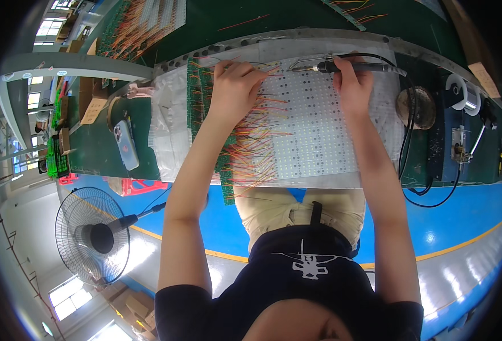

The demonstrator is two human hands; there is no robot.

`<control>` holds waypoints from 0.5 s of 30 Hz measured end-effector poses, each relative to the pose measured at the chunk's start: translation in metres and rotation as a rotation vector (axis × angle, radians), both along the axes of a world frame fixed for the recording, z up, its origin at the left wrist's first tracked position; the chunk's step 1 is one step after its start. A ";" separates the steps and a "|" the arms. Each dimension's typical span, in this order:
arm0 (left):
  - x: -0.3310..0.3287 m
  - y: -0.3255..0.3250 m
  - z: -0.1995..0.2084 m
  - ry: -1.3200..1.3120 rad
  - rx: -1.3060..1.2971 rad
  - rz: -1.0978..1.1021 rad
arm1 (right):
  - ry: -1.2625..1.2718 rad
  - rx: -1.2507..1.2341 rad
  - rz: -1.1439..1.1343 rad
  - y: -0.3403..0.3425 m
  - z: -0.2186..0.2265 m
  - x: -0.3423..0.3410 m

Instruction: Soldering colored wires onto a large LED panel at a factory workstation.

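Note:
A white panel dotted with rows of small round spots lies before me on the bench. Along its left side runs a strip of green circuit boards, from which many red, orange and yellow wires fan out over the panel. My right hand grips a soldering iron near the panel's far edge, its tip toward the left. Over the boards and wires, my left hand has thumb and forefinger pinched together at a thin wire, close to the iron's tip.
A black cable loops down at the right, beside a round pot and a solder wire spool. A phone lies at the left. More wired boards sit at the far left; a fan stands beside the bench.

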State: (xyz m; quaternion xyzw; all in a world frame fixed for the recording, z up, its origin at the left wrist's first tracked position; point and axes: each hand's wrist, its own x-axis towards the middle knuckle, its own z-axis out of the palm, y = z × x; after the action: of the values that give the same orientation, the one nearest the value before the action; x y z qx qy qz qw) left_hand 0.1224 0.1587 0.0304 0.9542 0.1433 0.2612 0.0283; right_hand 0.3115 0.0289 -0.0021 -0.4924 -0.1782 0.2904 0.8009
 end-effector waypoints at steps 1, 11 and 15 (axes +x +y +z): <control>0.000 0.001 -0.002 -0.006 0.001 0.001 | -0.001 0.000 0.000 0.000 0.001 0.000; 0.000 0.002 -0.006 -0.038 -0.035 0.006 | 0.006 -0.003 0.042 -0.001 0.003 -0.001; 0.000 0.003 -0.006 -0.061 -0.070 -0.009 | 0.000 -0.008 0.044 0.000 0.005 -0.002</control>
State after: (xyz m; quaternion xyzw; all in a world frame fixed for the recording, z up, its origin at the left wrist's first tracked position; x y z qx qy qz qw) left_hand 0.1223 0.1613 0.0245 0.9448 0.1469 0.2849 0.0671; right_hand 0.3091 0.0287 0.0029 -0.4917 -0.1879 0.3087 0.7922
